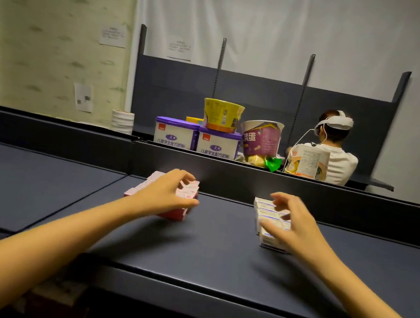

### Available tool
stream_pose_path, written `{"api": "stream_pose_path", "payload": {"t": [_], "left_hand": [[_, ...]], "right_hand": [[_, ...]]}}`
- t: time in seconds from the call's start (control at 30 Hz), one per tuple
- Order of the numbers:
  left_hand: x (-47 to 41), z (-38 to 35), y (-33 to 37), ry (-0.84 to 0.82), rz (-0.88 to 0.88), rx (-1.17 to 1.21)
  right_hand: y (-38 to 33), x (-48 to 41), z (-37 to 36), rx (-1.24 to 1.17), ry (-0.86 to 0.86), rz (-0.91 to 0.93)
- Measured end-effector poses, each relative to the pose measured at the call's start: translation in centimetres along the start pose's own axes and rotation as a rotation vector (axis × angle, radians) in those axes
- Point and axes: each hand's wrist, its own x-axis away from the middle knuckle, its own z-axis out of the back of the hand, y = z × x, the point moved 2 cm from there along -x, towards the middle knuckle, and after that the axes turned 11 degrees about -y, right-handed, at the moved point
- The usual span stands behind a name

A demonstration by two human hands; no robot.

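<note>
My left hand [169,193] clamps the pink boxes [136,192] near the bench's [190,257] back edge; my right hand [294,223] spreads over the white boxes [271,243] (blurred, so I cannot tell if it grips); they look light, stiff, loosely stacked; I'd squeeze the end faces.

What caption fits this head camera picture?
Left hand grips a stack of small pink boxes; right hand spans small white boxes on a dark blue shelf.

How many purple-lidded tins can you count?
2: the left tin and the right tin stand side by side, the right under a yellow cup. Others may hide behind.
</note>
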Motion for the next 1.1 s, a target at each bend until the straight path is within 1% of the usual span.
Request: {"api": "stream_pose_path", "payload": {"t": [0.07,0.13,0.2,0.23,0.27,0.3,0.37,0.43,0.5,0.53,0.6,0.67,0.8,0.9,1.1], "left_hand": [[0.2,2.2,-3.0,-0.022,0.062,-0.051],[-0.1,3.7,-5.7,-0.045,0.11,-0.046],[-1.1,4.2,-8.9,-0.121,0.245,0.064],[-1.8,4.2,-10.4,-0.185,0.315,0.134],[-2.3,4.1,-11.4,-0.231,0.36,0.233],[-3.0,4.0,-12.3,-0.253,0.384,0.345],[-3.7,4.1,-12.7,-0.259,0.376,0.527],[-4.4,3.6,-12.6,-0.278,0.343,0.63],[-5.6,2.5,-12.8,-0.31,0.33,0.756],[-5.7,2.5,-12.5,-0.263,0.32,0.809],[-7.7,1.8,-14.1,-0.207,0.352,0.845],[-7.9,1.8,-14.2,-0.216,0.376,0.87],[-7.6,1.6,-13.4,-0.29,0.357,0.891],[-7.6,1.5,-13.2,-0.295,0.328,0.894],[-7.8,0.3,-11.4,-0.334,0.301,0.886]], "right_hand": [[-2.4,-1.9,-3.2,0.027,-0.122,0.01],[-4.0,-4.5,-6.8,-0.032,-0.296,-0.081],[-4.6,-7.2,-10.2,-0.123,-0.466,-0.216],[-4.9,-8.4,-11.4,-0.154,-0.527,-0.268],[-4.9,-9.4,-12.3,-0.199,-0.548,-0.318],[-4.9,-10.3,-12.8,-0.27,-0.525,-0.364],[-4.9,-11.9,-13.2,-0.509,-0.396,-0.46],[-4.7,-13.3,-13.4,-0.743,-0.265,-0.541],[-4.5,-14.7,-13.9,-0.866,-0.184,-0.598],[-4.4,-15.3,-14.4,-0.878,-0.175,-0.616],[-5.1,-16.1,-15.3,-0.876,-0.215,-0.611],[-5.3,-16.7,-16.1,-0.912,-0.257,-0.612],[-4.5,-17.4,-16.7,-0.951,-0.25,-0.647],[-3.8,-17.2,-16.8,-0.915,-0.282,-0.648],[-1.7,-16.5,-15.6,-0.862,-0.272,-0.638]]}}
